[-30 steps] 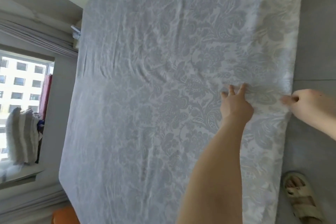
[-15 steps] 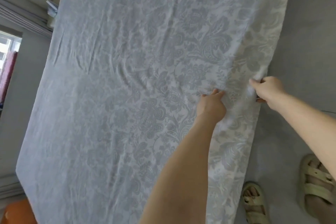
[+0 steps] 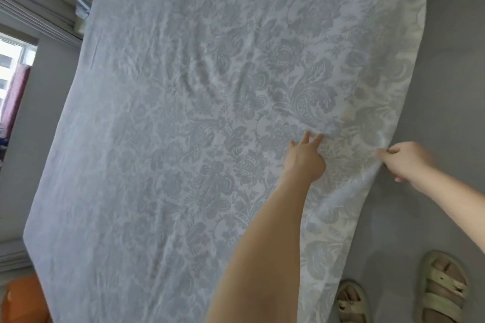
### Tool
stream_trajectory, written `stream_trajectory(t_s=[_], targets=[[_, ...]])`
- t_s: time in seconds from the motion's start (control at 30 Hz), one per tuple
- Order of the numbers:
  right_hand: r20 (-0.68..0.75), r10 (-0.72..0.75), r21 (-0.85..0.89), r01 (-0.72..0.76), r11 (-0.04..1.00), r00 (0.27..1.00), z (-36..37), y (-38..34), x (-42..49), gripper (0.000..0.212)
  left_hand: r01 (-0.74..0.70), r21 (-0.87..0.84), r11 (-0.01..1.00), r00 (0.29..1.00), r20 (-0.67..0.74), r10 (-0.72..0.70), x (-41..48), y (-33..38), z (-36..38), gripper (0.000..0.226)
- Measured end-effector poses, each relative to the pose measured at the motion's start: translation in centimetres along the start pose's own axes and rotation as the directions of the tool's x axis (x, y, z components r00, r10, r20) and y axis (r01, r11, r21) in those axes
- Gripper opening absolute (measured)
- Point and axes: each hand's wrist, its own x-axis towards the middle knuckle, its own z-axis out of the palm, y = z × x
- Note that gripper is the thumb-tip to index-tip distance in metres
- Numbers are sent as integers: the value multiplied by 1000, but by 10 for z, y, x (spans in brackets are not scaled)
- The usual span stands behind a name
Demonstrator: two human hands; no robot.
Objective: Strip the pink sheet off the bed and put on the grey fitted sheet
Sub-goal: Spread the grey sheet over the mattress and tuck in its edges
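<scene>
The grey fitted sheet, patterned with pale floral damask, covers the whole bed top and hangs over the near right side. My left hand lies on the sheet near that side, fingers stretched out flat and pressing the cloth. My right hand pinches the sheet's edge at the bed's right side, fingers curled round the fabric. Small wrinkles fan out in the cloth above my left hand. No pink sheet is in view.
Grey floor runs along the bed's right side, where my two feet in pale sandals stand. A window and curtain folds are at the left. An orange object sits at the lower left corner.
My left hand went from curled on the cloth to fingers spread flat on it. My right hand keeps its pinch on the sheet's edge. The view shifted slightly.
</scene>
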Motion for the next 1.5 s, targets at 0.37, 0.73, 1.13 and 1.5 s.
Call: stream_trajectory(t_s=[0.37, 0.73, 1.13, 1.5], targets=[[-198, -63, -65, 51, 997, 978, -52, -49, 78, 38, -93, 36, 995, 993, -63, 95, 56, 55, -42, 55], [-128, 107, 137, -90, 986, 986, -76, -74, 108, 38, -131, 97, 987, 990, -33, 134, 116, 74, -128, 55], [-270, 31, -332, -123, 935, 962, -178, -112, 183, 38, -177, 162, 971, 981, -46, 187, 187, 135, -166, 60], [-84, 61, 105, -52, 993, 995, -214, -142, 214, 28, -433, 464, 773, 821, -151, 551, 255, 234, -236, 37]])
